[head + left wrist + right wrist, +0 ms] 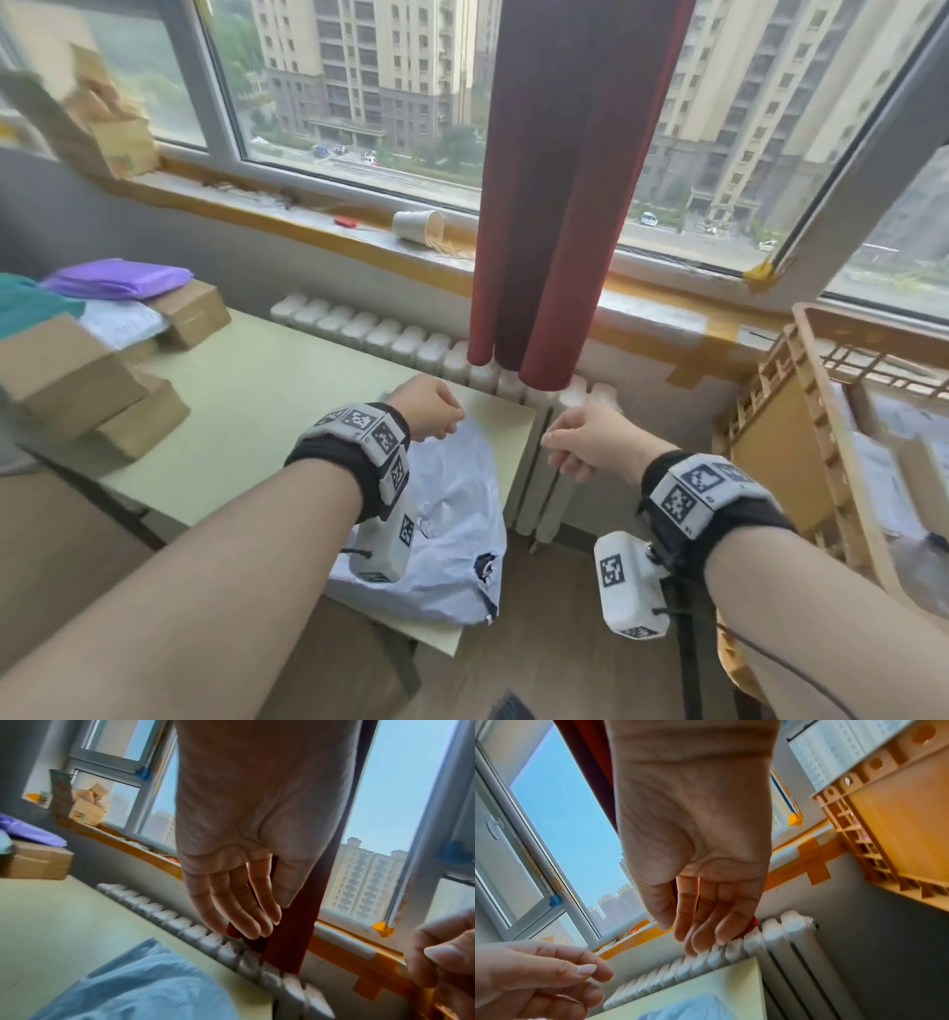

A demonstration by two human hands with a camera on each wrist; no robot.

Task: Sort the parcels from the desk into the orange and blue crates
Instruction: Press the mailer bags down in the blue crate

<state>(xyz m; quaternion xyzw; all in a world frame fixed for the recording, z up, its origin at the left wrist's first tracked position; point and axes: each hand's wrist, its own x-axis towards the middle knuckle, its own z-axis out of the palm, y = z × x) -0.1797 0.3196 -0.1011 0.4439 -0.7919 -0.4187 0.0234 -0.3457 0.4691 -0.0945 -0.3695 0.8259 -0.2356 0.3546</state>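
Observation:
A pale blue-white poly bag parcel lies on the right end of the green desk, seen also in the left wrist view as the parcel. My left hand hovers just over its far edge, fingers relaxed and holding nothing. My right hand hangs beyond the desk's right corner, loosely curled and holding nothing too. The orange crate stands at the right with pale parcels inside. Cardboard boxes and a purple bag pile up at the desk's left. No blue crate is in view.
A white radiator runs behind the desk under the window sill. A dark red curtain hangs down to it between my hands. A tipped paper cup lies on the sill. Wooden floor shows between desk and crate.

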